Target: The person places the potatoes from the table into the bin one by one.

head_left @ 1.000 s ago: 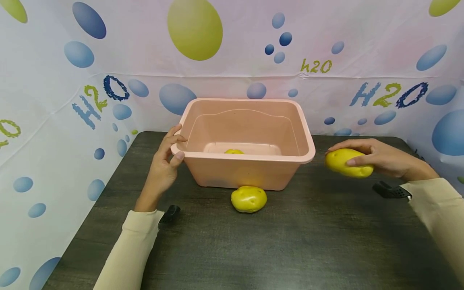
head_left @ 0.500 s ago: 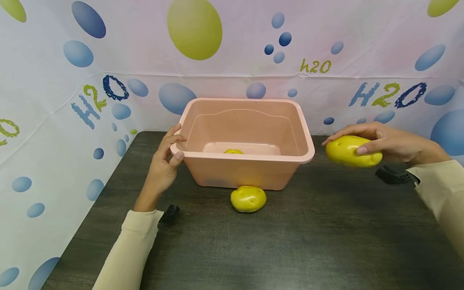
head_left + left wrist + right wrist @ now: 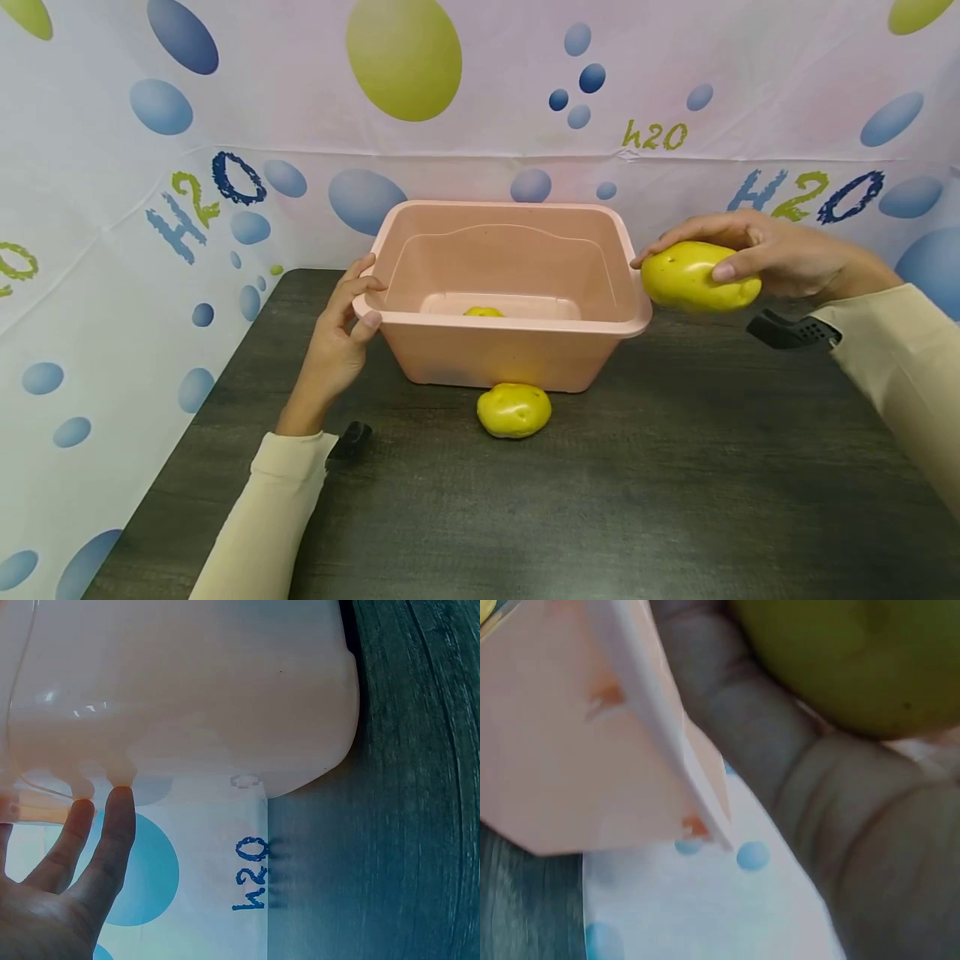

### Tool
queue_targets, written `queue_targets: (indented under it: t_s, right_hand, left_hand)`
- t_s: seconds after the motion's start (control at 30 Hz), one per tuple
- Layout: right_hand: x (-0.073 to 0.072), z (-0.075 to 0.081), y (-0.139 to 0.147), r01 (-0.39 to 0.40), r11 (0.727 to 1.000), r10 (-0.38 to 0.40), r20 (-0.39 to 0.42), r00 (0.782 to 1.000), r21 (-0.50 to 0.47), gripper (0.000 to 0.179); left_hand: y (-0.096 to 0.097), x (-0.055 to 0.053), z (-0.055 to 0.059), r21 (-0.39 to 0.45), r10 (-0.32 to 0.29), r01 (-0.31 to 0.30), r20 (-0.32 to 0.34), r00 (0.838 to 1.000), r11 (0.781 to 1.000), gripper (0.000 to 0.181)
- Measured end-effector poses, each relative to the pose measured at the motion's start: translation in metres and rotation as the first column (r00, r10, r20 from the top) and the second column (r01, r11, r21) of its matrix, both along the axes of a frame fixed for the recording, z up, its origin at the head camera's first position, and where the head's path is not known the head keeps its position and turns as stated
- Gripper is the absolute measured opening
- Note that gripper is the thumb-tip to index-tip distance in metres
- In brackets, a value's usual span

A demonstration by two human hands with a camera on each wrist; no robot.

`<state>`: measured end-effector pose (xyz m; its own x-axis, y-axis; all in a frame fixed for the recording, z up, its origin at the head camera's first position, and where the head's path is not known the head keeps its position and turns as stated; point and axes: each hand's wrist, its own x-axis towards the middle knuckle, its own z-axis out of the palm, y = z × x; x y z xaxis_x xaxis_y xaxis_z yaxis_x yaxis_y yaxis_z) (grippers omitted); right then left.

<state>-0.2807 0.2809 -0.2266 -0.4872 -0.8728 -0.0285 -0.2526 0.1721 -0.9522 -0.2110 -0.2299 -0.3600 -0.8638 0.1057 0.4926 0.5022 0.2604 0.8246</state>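
Observation:
A pink plastic tub [image 3: 495, 357] stands at the back middle of the table in the head view. My left hand [image 3: 333, 346] grips its left rim, thumb in front and fingers over the edge; in the left wrist view two fingers [image 3: 112, 840] touch the tub wall. With my right hand [image 3: 795, 254] I hold a smooth yellow potato [image 3: 697, 279] in the air, right at the tub's right rim. That potato [image 3: 862, 667] fills the top right of the right wrist view. A second yellow potato [image 3: 483, 312] shows inside the tub, mostly hidden by the front wall.
Another yellow potato [image 3: 513, 411] lies on the dark wooden table [image 3: 570, 508], close against the tub's front. Behind the table hangs a white sheet [image 3: 480, 133] printed with bubbles and lettering. Each wrist wears a black strap [image 3: 791, 331].
My right hand has lifted the potato from low over the table on the right, then brought it left to the tub's rim. The left hand has stayed on the tub.

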Motion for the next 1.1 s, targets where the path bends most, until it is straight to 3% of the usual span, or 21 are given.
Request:
queue_targets:
  t_s: [0.13,0.3,0.53,0.77,0.9,1.1]
  right_hand:
    - [-0.01,0.006,-0.013,0.003,1.0,-0.003,0.023,1.0,-0.002,0.051]
    - [-0.021,0.012,-0.034,0.001,0.999,0.004,0.111,0.994,-0.045,0.052]
    - [-0.035,0.016,-0.06,0.018,0.994,0.008,0.238,0.971,-0.108,0.049]
    - [-0.049,0.01,-0.086,0.006,0.979,0.058,0.308,0.95,-0.204,0.046]
    - [-0.055,0.009,-0.099,0.101,0.971,-0.006,0.402,0.916,-0.216,0.043]
    - [-0.064,0.009,-0.116,0.316,0.94,-0.227,0.459,0.859,-0.126,0.043]
  left_hand:
    - [0.0,0.0,0.0,0.005,-0.003,0.003,0.001,1.0,1.0,0.052]
    - [0.001,0.0,-0.001,0.008,-0.004,0.004,-0.003,1.0,1.0,0.05]
    - [0.001,-0.001,-0.002,0.008,-0.006,0.006,-0.01,1.0,1.0,0.048]
    - [0.0,-0.002,-0.002,0.005,-0.002,0.002,-0.013,1.0,1.0,0.045]
    - [0.0,-0.002,-0.002,0.004,0.001,-0.001,-0.006,1.0,1.0,0.044]
    - [0.0,-0.002,-0.001,0.015,-0.007,0.007,-0.014,1.0,1.0,0.046]
